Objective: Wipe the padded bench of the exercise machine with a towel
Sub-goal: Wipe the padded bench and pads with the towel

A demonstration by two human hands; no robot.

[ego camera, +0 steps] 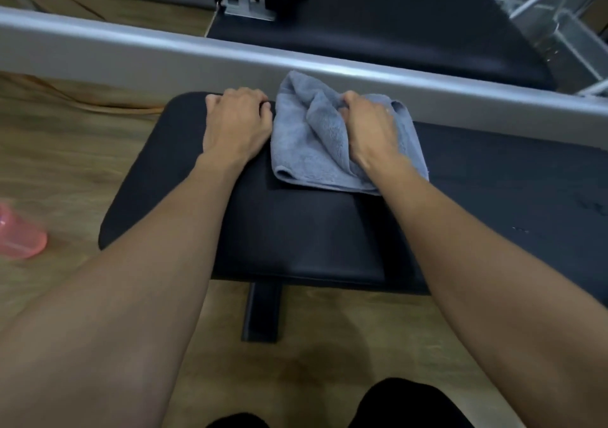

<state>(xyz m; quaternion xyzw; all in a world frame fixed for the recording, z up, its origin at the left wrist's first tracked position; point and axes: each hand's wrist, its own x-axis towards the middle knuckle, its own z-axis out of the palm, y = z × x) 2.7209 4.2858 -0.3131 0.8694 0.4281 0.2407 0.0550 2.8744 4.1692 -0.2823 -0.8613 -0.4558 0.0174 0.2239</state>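
Observation:
A black padded bench (296, 236) fills the middle of the view, its far edge against a grey metal rail. A crumpled blue-grey towel (309, 144) lies on the far part of the pad. My right hand (370, 128) presses down on the towel with its fingers bunched into the cloth. My left hand (235, 124) rests just left of the towel, fingers curled over the pad's far edge, touching the towel's left side.
The grey metal rail (164, 55) runs across behind the bench. A second black pad (411, 26) and frame tubes lie beyond it. A pink plastic container (19, 233) sits on the wooden floor at left. The bench's black leg (263, 312) stands below.

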